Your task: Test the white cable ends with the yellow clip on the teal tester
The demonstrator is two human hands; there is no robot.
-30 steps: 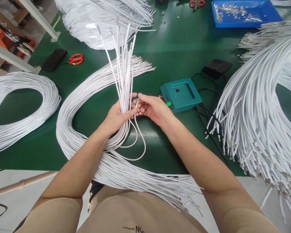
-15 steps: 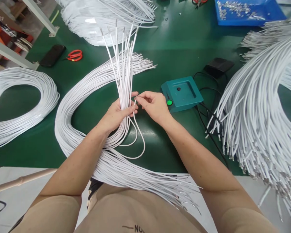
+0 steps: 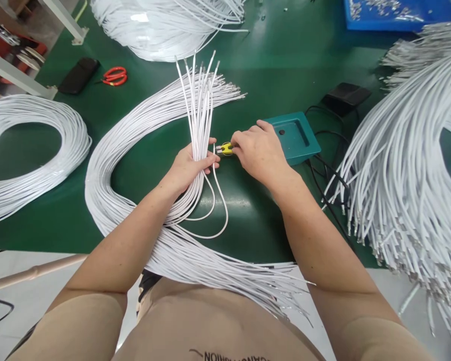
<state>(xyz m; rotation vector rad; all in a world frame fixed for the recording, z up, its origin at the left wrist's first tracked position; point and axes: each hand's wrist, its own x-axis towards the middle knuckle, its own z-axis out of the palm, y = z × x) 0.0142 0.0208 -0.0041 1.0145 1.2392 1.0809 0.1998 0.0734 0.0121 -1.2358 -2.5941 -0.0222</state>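
My left hand [image 3: 191, 166] is closed around a bunch of white cables [image 3: 201, 125], whose tips fan upward. One cable stands apart at its fingertips, its lower part looping down over the mat. In my right hand [image 3: 261, 153] is a small yellow tool [image 3: 225, 148], its metal jaws pointing left at the tip of that single cable. Whether the jaws touch the tip is too small to tell. A teal device [image 3: 298, 138] lies just behind my right hand, partly hidden by it.
Coiled white cables [image 3: 101, 165] lie under my left forearm, with more bundles at far left, top and right. Red scissors [image 3: 115, 75] and a black phone-like object [image 3: 78, 75] lie upper left. A blue tray [image 3: 398, 15] and black box [image 3: 346, 98] are upper right.
My right hand has moved right of the cable tip it was pinching and now holds the yellow tool. The view has shifted slightly, and the held bunch leans a bit more right.
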